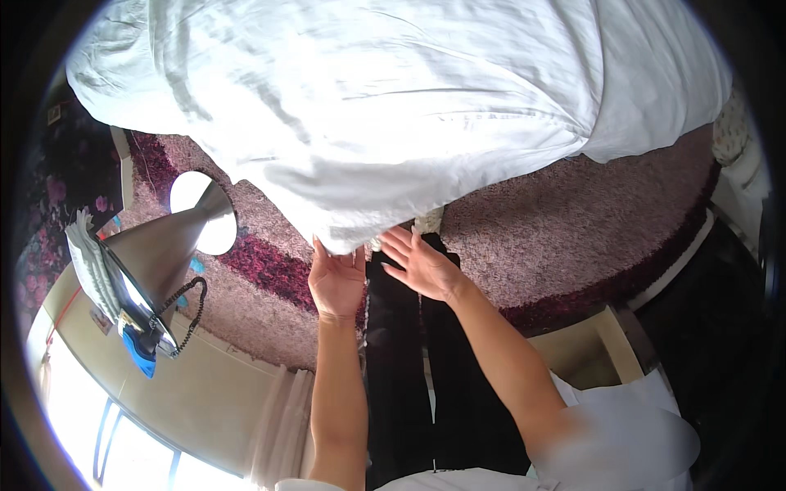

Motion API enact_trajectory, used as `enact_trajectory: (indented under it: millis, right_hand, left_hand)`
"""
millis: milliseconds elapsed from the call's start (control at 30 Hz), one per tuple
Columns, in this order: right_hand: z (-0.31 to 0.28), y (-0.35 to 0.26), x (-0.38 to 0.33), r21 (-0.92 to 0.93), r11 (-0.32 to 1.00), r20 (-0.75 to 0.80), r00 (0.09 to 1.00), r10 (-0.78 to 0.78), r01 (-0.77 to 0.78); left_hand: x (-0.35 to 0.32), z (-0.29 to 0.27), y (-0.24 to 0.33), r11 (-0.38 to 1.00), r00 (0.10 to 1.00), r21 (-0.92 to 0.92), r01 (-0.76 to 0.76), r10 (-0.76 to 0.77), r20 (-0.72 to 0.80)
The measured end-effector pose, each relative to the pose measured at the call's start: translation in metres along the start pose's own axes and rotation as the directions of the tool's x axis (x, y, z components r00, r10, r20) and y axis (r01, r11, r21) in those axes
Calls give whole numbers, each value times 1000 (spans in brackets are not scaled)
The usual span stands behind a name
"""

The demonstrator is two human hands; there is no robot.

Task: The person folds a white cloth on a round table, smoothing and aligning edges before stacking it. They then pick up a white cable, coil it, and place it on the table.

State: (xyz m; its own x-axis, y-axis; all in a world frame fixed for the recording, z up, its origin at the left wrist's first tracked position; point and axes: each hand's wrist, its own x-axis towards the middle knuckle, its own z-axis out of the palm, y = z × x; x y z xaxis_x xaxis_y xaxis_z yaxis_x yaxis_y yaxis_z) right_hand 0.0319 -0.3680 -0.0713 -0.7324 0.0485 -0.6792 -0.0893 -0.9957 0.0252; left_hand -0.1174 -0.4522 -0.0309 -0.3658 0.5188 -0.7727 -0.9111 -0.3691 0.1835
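White sheet (393,90) between the fingers of your left hand (336,286); right hand (430,268) open

At your far left is a dark wall with pink flowers (57,196). Beside it, a cone-shaped silver stand (160,241) rises from a round, shiny base on the pink and magenta rug (274,266). At the stand's wide end you have a white stack (92,262), a blue object (139,352) and a dark coiled cord (196,307). Lower down, a pale curtain (282,417) hangs near the bright window (123,446).

Your left hand is palm up, its thumb and fingers parted around the sheet's lowest corner; you cannot tell here whether they pinch it. The sheet spreads across the top of your view, its folds dipping toward you. Your right hand lies just right of that corner, fingers extended and spread, gripping nothing. Below your hands are your black trousers (401,352). To their right stands a beige open compartment (594,352), and at the far right hangs some pale patterned fabric (731,139).
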Motion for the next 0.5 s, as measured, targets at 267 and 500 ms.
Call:
enact_trajectory:
  millis: [267, 500]
  right_hand:
    - [19, -40, -2, 464, 827, -73, 944, -322, 318]
    - [40, -72, -61, 284, 834, -127, 881, -456, 473]
  left_hand:
    - [-8, -1, 24, 994, 991, -55, 99, -94, 101]
    - [-8, 27, 28, 983, 974, -132, 129, -101, 201]
